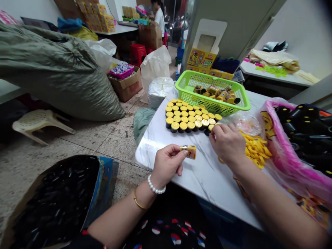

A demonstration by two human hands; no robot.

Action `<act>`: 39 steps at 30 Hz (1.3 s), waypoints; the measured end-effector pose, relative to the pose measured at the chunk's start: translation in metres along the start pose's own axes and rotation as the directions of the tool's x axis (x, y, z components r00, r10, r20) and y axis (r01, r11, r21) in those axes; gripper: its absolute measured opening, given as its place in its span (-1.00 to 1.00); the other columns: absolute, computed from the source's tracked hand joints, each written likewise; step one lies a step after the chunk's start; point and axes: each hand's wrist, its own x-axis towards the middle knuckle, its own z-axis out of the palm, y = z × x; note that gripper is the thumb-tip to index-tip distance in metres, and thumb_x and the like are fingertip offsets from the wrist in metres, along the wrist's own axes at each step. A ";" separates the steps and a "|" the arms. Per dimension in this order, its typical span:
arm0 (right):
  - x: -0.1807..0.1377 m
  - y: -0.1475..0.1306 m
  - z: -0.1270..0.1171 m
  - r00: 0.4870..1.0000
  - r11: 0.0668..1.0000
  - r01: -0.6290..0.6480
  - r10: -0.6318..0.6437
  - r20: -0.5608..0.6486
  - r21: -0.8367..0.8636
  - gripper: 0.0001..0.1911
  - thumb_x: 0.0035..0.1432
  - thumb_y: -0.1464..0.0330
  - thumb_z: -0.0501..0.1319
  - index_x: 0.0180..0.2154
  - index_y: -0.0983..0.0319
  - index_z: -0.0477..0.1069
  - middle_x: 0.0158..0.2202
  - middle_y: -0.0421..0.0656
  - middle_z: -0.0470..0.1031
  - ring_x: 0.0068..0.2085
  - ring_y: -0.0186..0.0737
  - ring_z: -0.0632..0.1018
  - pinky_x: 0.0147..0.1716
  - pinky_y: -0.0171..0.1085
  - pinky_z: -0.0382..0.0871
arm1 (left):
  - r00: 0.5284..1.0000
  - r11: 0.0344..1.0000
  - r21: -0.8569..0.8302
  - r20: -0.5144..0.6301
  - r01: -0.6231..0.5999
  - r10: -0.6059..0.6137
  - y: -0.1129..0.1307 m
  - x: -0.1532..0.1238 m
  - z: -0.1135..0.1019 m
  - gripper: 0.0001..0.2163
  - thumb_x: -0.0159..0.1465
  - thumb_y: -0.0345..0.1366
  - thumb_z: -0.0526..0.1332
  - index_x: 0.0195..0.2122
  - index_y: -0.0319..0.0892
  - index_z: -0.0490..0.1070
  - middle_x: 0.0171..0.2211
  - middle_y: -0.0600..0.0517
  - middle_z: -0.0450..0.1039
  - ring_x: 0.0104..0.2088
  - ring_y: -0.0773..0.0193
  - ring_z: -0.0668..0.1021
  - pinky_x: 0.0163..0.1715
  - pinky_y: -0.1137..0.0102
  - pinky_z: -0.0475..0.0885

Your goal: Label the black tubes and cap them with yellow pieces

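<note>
My left hand [167, 163] is closed in a pinch on a small yellow printed box [191, 151], held just above the marble table [199, 173]. My right hand [227, 142] is curled, fingertips on a yellow-capped black cylinder [210, 128] at the near right corner of a block of several such cylinders [187, 116] standing upright in rows. A pile of loose yellow caps [256, 148] lies just right of my right hand.
A green basket [242, 100] behind the block holds several labelled cylinders. A pink-rimmed bag [290, 152] of black tubes sits at the right. A box of black pieces [59, 200] stands at the lower left. Sacks, cartons, a stool and a distant person [158, 16] fill the floor.
</note>
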 end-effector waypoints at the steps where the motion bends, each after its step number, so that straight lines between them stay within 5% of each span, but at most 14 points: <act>1: -0.001 0.001 -0.001 1.000 1.000 -0.003 0.003 -0.001 0.022 -0.84 0.21 0.42 0.12 -0.26 0.26 0.48 -0.33 -0.01 0.53 -0.23 0.00 0.44 -0.21 -0.14 0.28 | 0.999 0.998 -0.036 0.024 0.049 -0.048 0.002 0.003 -0.002 -0.81 0.16 -0.20 0.33 -0.40 -0.23 0.45 -0.72 0.15 0.36 -0.82 0.49 0.28 -0.80 0.56 0.05; 5: -0.002 0.008 0.001 1.000 0.996 -0.009 0.009 -0.002 0.089 -0.62 0.16 0.30 0.20 -0.01 0.33 0.44 -0.12 0.06 0.52 -0.10 0.09 0.43 -0.09 -0.07 0.29 | 0.971 0.964 -0.134 0.107 0.228 -0.215 0.012 0.015 -0.006 -0.80 0.16 -0.24 0.35 -0.29 -0.28 0.51 -0.61 0.06 0.49 -0.82 0.55 0.28 -0.83 0.60 -0.05; 12: 0.000 0.009 0.005 0.999 0.997 0.013 -0.015 0.030 0.078 -0.85 0.17 0.36 0.20 -0.23 0.26 0.47 -0.15 0.04 0.53 -0.10 0.08 0.44 -0.09 -0.06 0.31 | 0.928 0.889 -0.278 0.191 0.363 -0.320 0.020 0.028 0.000 -0.89 0.15 -0.38 0.35 -0.38 -0.35 0.50 -0.33 -0.12 0.61 -0.74 0.65 0.28 -0.82 0.66 -0.03; 16: -0.002 0.003 -0.007 0.994 0.921 -0.110 0.094 0.060 0.373 -0.87 0.13 0.34 0.23 -0.27 0.25 0.44 -0.35 -0.03 0.50 -0.21 0.02 0.48 -0.15 -0.06 0.36 | 0.936 0.857 -0.375 0.150 0.352 -0.319 0.020 0.035 0.006 -0.91 0.17 -0.43 0.33 -0.38 -0.37 0.47 -0.39 -0.07 0.58 -0.76 0.67 0.23 -0.82 0.66 -0.04; 18: -0.006 -0.003 -0.018 0.945 0.674 -0.304 0.301 0.127 0.673 -0.71 0.09 0.31 0.29 -0.12 0.23 0.44 -0.27 -0.07 0.52 -0.23 -0.06 0.51 -0.17 -0.10 0.41 | 0.940 0.843 -0.418 0.109 0.340 -0.324 0.020 0.037 0.009 -0.90 0.16 -0.42 0.34 -0.38 -0.35 0.45 -0.49 0.02 0.52 -0.77 0.66 0.21 -0.83 0.66 -0.05; 20: -0.011 -0.010 -0.030 0.849 0.212 -0.451 0.401 0.344 0.867 -0.61 0.08 0.25 0.33 -0.03 0.17 0.43 -0.17 -0.09 0.54 -0.21 -0.13 0.55 -0.17 -0.14 0.45 | 0.936 0.829 -0.441 0.095 0.344 -0.338 0.020 0.038 0.011 -0.89 0.16 -0.42 0.35 -0.38 -0.33 0.43 -0.56 0.10 0.45 -0.78 0.65 0.20 -0.83 0.66 -0.06; 22: -0.015 -0.018 -0.040 0.779 -0.208 -0.505 0.308 0.546 0.838 -0.65 0.07 0.22 0.35 -0.08 0.16 0.48 -0.13 -0.10 0.56 -0.15 -0.14 0.58 -0.11 -0.15 0.47 | 0.931 0.818 -0.450 0.111 0.359 -0.348 0.020 0.038 0.014 -0.88 0.16 -0.43 0.35 -0.38 -0.31 0.41 -0.57 0.12 0.42 -0.79 0.65 0.20 -0.84 0.66 -0.06; 25: -0.020 -0.027 -0.044 0.724 -0.469 -0.532 0.179 0.666 0.705 -0.67 0.00 0.21 0.42 -0.18 0.18 0.52 -0.14 -0.11 0.59 -0.09 -0.14 0.59 -0.03 -0.14 0.47 | 0.928 0.807 -0.461 0.137 0.370 -0.347 0.019 0.038 0.019 -0.89 0.16 -0.45 0.34 -0.36 -0.30 0.40 -0.56 0.13 0.42 -0.79 0.65 0.20 -0.83 0.67 -0.03; 31: -0.023 -0.035 -0.041 0.675 -0.432 -0.562 0.254 0.693 0.705 -0.65 -0.03 0.20 0.45 -0.25 0.20 0.44 -0.26 -0.17 0.61 -0.25 -0.24 0.62 -0.14 -0.23 0.54 | 0.927 0.789 -0.489 0.160 0.372 -0.338 0.014 0.036 0.023 -0.91 0.18 -0.44 0.32 -0.38 -0.32 0.42 -0.56 0.12 0.41 -0.78 0.66 0.19 -0.84 0.68 -0.04; 39: -0.028 -0.042 -0.050 0.780 -0.099 -0.499 0.382 0.496 0.861 -0.68 0.03 0.27 0.42 -0.20 0.16 0.38 -0.36 -0.25 0.51 -0.34 -0.37 0.55 -0.31 -0.42 0.47 | 0.940 0.847 -0.408 0.121 0.341 -0.320 0.011 0.031 0.024 -0.87 0.21 -0.35 0.30 -0.31 -0.35 0.48 -0.49 0.04 0.46 -0.75 0.62 0.23 -0.84 0.63 -0.10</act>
